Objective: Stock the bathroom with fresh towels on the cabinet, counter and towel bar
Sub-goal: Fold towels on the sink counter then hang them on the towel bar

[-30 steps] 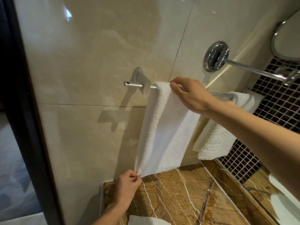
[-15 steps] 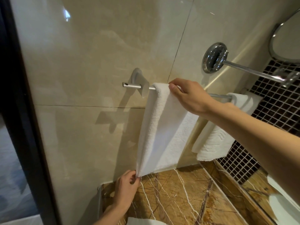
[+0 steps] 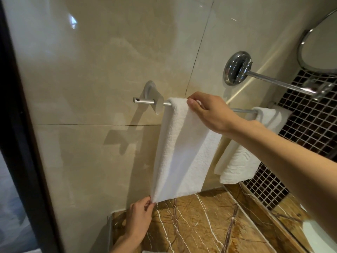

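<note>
Little has changed: our right grip (image 3: 209,112) pinches the towel (image 3: 182,152) at the bar (image 3: 144,101), our left grip (image 3: 140,214) pinches its corner; hanging looks nearly done.

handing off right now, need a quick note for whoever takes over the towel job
Left hand: pinches the bottom corner of the near towel.
Right hand: grips that towel's top fold at the towel bar.
Far towel: hangs on the bar further right, untouched.
Done: both towels are draped over the bar, above the marble counter.
Left: probably square up the near towel and let go. Cabinet and most of the counter are out of view, so check their stock.
</note>
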Tool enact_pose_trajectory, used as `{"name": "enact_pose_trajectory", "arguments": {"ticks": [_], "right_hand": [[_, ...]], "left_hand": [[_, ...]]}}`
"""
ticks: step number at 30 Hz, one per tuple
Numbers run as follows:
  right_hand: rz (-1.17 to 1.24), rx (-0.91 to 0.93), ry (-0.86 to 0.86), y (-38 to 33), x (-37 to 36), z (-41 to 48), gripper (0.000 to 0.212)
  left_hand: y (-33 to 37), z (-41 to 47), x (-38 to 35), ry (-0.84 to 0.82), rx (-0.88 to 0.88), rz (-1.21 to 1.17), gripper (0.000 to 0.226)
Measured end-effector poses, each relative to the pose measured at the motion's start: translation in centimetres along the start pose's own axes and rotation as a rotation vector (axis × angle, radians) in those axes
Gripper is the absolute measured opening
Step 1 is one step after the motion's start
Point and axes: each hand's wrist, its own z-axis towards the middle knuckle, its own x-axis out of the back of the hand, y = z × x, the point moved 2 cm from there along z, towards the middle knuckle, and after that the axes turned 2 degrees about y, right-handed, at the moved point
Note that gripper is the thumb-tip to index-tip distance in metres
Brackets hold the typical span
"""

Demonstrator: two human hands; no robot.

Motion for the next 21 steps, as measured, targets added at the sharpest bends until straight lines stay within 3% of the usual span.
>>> {"name": "enact_pose_trajectory", "arguments": {"ticks": [21], "right_hand": [[-0.007,-0.043,0.017,4.0,0.9,-1.0,0.029]], "left_hand": [[0.7,1.4,-4.0,-0.033,0.043,0.012,0.012]]}}
